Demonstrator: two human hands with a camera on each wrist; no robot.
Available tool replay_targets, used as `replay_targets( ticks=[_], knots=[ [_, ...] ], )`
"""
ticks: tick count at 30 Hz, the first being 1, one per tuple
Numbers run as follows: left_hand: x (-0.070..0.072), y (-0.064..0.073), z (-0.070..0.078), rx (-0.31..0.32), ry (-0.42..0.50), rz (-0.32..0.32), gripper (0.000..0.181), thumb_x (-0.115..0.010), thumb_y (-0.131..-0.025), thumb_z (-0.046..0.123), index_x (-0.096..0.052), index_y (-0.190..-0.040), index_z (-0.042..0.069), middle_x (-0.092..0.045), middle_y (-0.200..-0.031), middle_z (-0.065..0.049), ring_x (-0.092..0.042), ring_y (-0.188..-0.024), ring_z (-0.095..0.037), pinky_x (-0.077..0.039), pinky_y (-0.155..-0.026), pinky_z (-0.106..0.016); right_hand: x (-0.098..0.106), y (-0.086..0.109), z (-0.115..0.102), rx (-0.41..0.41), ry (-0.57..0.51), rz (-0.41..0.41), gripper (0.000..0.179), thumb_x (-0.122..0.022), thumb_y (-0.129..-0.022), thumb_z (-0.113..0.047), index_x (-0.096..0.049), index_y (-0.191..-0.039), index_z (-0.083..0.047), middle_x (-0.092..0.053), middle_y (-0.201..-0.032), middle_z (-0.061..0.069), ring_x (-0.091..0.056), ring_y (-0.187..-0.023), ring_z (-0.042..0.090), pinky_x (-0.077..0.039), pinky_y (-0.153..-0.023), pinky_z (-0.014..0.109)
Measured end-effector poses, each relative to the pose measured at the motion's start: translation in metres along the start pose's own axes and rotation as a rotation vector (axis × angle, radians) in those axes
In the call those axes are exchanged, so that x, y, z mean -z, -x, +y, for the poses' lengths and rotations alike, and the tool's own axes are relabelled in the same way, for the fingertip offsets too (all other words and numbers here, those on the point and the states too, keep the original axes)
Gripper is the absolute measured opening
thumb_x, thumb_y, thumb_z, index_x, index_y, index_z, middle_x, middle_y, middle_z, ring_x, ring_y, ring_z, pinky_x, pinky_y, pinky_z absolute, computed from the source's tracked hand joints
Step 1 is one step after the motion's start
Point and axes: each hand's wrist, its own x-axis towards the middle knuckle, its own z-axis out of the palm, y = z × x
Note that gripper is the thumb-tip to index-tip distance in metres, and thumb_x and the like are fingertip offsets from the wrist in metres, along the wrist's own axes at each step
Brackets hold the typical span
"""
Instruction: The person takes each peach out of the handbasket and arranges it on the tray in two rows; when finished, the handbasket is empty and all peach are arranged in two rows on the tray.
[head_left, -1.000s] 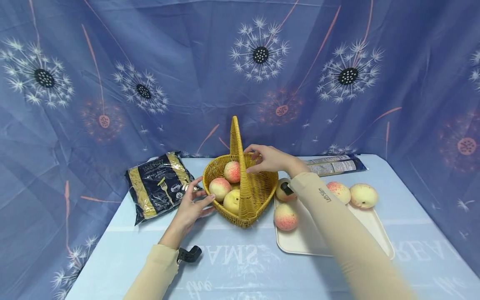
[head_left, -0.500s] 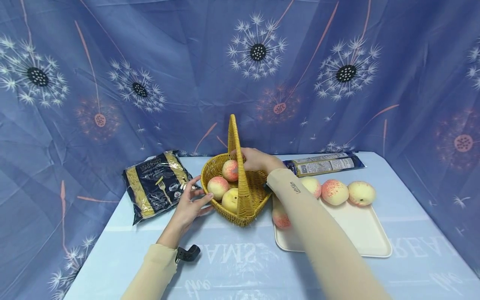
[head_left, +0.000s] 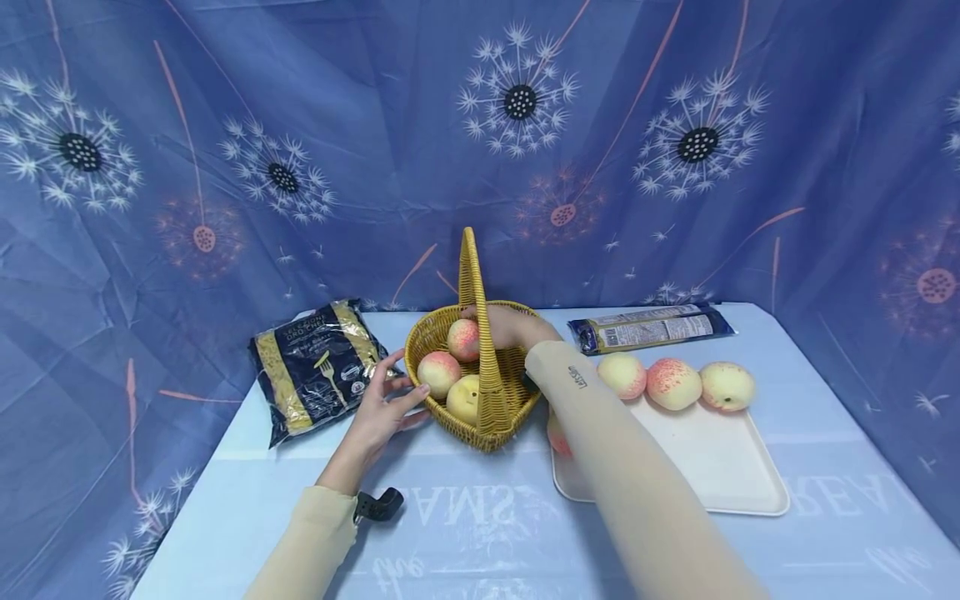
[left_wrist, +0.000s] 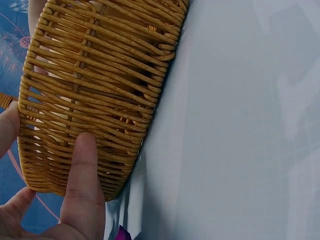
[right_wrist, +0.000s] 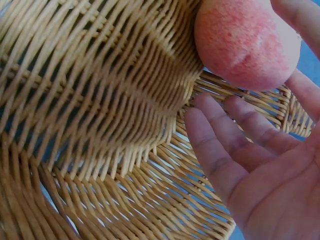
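A yellow wicker basket [head_left: 498,417] with a tall handle stands mid-table, holding peaches. My right hand [head_left: 510,325] reaches into its far side beneath the handle. In the right wrist view, thumb and index finger hold a pink-blushed peach [right_wrist: 245,45] between them; the other fingers extend below it, over the wickerwork. Beside it in the basket lie a peach [head_left: 438,373] and a yellower peach [head_left: 462,400]. My left hand [head_left: 378,417] is spread at the basket's left end. Its fingers [left_wrist: 82,185] lie straight against the outer wall, thumb at the rim.
Right of the basket is a white tray [head_left: 712,467] with a row of peaches [head_left: 673,383] along its back; another peach [head_left: 557,433] is partly hidden by my right sleeve. A dark pasta bag [head_left: 322,375] lies left, a long blue packet [head_left: 652,327] back right.
My right hand has gone from above the basket's right rim down and left, under the handle, onto the far peach. My left hand stays at the basket.
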Motion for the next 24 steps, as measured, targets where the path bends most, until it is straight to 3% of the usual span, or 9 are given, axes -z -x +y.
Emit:
replay_targets(
  ticks=[4,9,17,24],
  knots=[
    [0.0,-0.001,0.0,0.006,-0.005,0.004,0.082,-0.072,-0.103,0.007,-0.029,-0.168,0.035,-0.043,-0.14,-0.018,-0.068,-0.109,-0.023,-0.067,-0.103,-0.048,-0.004,0.0,0.001,-0.015,-0.047,0.008,0.074,-0.08,-0.096,-0.026,-0.047,-0.161,-0.012,-0.059,-0.151,0.016,-0.058,-0.14,0.032,-0.05,-0.123,0.044],
    [-0.001,-0.002,-0.001,0.0,0.001,0.006,0.083,-0.072,-0.103,0.005,-0.029,-0.168,0.034,-0.043,-0.139,-0.019,-0.067,-0.109,-0.023,-0.067,-0.103,-0.049,-0.007,0.001,-0.003,-0.037,-0.112,0.005,0.063,-0.082,-0.093,-0.029,-0.051,-0.147,-0.016,-0.066,-0.135,0.013,-0.064,-0.123,0.028,-0.057,-0.109,0.039],
    [-0.001,-0.004,-0.002,-0.003,0.003,0.013,0.082,-0.072,-0.103,0.004,-0.029,-0.167,0.033,-0.044,-0.137,-0.018,-0.067,-0.107,-0.021,-0.067,-0.102,-0.05,-0.008,0.005,-0.011,-0.035,-0.13,0.025,0.056,-0.083,-0.091,-0.018,-0.051,-0.136,-0.013,-0.068,-0.121,0.013,-0.065,-0.109,0.027,-0.058,-0.096,0.034],
    [0.0,-0.004,-0.002,0.001,0.005,0.017,0.083,-0.072,-0.102,0.003,-0.03,-0.167,0.034,-0.044,-0.136,-0.017,-0.067,-0.107,-0.021,-0.067,-0.101,-0.049,-0.009,0.003,-0.008,-0.073,-0.178,0.0,0.067,-0.083,-0.092,-0.022,-0.052,-0.151,-0.013,-0.066,-0.132,0.014,-0.065,-0.12,0.029,-0.058,-0.106,0.039]
  ],
)
